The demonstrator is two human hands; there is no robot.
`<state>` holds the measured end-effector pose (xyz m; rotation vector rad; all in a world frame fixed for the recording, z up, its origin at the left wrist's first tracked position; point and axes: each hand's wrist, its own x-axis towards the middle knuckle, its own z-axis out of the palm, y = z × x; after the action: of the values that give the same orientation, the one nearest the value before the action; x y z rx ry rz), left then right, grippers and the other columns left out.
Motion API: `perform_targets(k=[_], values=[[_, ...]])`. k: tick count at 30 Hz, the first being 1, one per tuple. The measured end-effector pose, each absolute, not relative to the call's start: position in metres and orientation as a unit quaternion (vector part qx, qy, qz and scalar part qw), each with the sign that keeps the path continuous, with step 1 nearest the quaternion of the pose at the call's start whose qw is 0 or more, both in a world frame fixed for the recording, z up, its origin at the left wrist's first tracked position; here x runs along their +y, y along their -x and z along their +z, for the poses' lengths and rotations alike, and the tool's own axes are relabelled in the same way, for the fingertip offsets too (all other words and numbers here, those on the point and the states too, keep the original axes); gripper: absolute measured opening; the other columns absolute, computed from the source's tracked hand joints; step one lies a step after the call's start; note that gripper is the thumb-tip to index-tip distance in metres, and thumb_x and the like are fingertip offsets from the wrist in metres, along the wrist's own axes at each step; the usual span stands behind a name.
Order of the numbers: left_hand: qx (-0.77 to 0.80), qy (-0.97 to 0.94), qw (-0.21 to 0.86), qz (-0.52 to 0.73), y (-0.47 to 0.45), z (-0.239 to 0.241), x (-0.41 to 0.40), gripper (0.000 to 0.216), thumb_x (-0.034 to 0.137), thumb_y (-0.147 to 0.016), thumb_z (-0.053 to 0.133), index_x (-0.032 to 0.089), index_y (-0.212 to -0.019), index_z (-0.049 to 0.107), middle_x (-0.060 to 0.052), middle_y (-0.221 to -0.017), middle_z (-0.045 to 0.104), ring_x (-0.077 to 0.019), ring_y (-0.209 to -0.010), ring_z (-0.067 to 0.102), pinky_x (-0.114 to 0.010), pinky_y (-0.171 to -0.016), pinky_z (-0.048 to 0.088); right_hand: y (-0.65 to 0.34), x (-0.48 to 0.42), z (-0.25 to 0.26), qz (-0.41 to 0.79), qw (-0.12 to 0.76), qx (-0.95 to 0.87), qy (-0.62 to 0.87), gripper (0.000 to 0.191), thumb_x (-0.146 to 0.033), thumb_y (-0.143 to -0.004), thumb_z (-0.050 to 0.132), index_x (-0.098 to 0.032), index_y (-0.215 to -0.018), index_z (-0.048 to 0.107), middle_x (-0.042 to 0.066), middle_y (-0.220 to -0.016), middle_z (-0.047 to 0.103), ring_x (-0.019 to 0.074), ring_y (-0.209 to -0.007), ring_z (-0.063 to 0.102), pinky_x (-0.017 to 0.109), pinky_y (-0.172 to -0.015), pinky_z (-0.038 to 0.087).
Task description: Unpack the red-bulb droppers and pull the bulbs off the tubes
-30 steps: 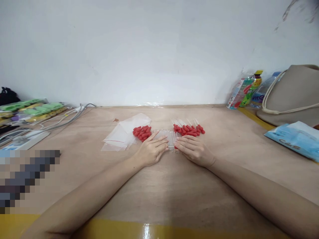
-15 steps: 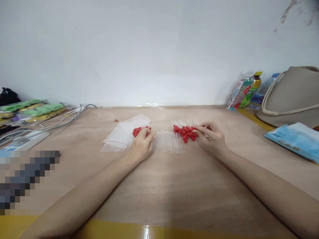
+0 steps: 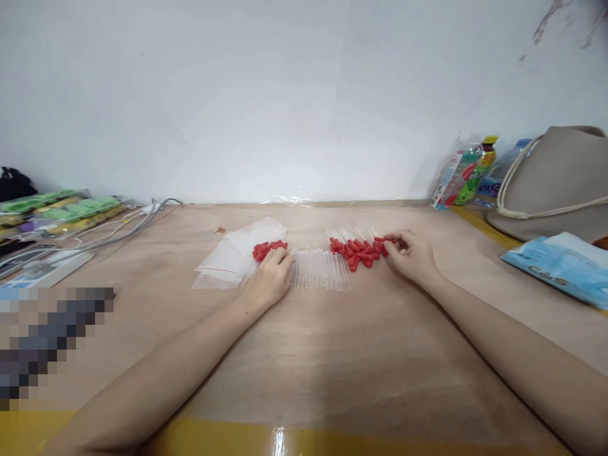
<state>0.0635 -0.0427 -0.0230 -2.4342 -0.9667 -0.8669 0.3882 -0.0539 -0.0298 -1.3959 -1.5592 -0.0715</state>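
Observation:
My left hand (image 3: 272, 277) is closed, fingers curled down at the left end of a row of thin clear tubes (image 3: 319, 270). What its fingertips hold, if anything, is hidden. Just behind it, a small heap of loose red rubber bulbs (image 3: 268, 249) touches the edge of white, translucent zip bags (image 3: 228, 253). To the right of the row lies a group of droppers (image 3: 358, 252), red bulbs toward me and clear stems pointing toward the wall. My right hand (image 3: 412, 256) pinches a dropper by its red bulb (image 3: 382, 239) at the right end of that group.
A power strip (image 3: 59, 269) with cables and packaged green and yellow items (image 3: 71, 212) lie at the left. Bottles (image 3: 475, 174), a beige bag (image 3: 555, 177) and a blue tissue pack (image 3: 560, 269) stand or lie at the right. A white wall (image 3: 304, 101) closes the back.
My right hand has moved slightly right, and more of the red bulbs beside it show. My left hand has drawn slightly toward me, with its fingers more curled.

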Motion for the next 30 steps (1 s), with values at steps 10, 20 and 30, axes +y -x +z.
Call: perform_targets(k=[10,20,30], values=[[-0.353,0.873,0.095,-0.322,-0.072,-0.015,-0.056,0.019,0.025,-0.083,0.048,0.012,-0.089,0.060,-0.011,-0.092,0.057,-0.0214,-0.088,0.056,-0.038,-0.080,0.050,-0.381,-0.055,-0.027,-0.050,0.460,-0.649,0.604,0.018,-0.037,-0.072,0.057,-0.020,-0.075,0.063,0.003,-0.075,0.066,0.0166,-0.063,0.050,0.031,-0.061,0.041],[-0.351,0.875,0.117,-0.313,-0.071,-0.015,-0.057,0.020,0.027,-0.085,0.048,0.013,-0.090,0.061,-0.010,-0.095,0.055,-0.0219,-0.090,0.050,-0.040,-0.083,0.046,-0.376,-0.057,-0.026,-0.036,0.453,-0.695,0.558,0.018,-0.037,-0.073,0.059,-0.021,-0.076,0.066,0.003,-0.073,0.066,0.0179,-0.068,0.052,0.031,-0.063,0.043],[-0.347,0.875,0.132,-0.310,-0.074,-0.012,-0.059,0.022,0.028,-0.085,0.047,0.013,-0.087,0.062,-0.011,-0.095,0.054,-0.0220,-0.090,0.049,-0.040,-0.083,0.046,-0.379,-0.052,-0.019,-0.061,0.424,-0.683,0.592,0.026,-0.038,-0.078,0.051,-0.020,-0.074,0.070,0.005,-0.076,0.065,0.0189,-0.074,0.056,0.032,-0.070,0.041]])
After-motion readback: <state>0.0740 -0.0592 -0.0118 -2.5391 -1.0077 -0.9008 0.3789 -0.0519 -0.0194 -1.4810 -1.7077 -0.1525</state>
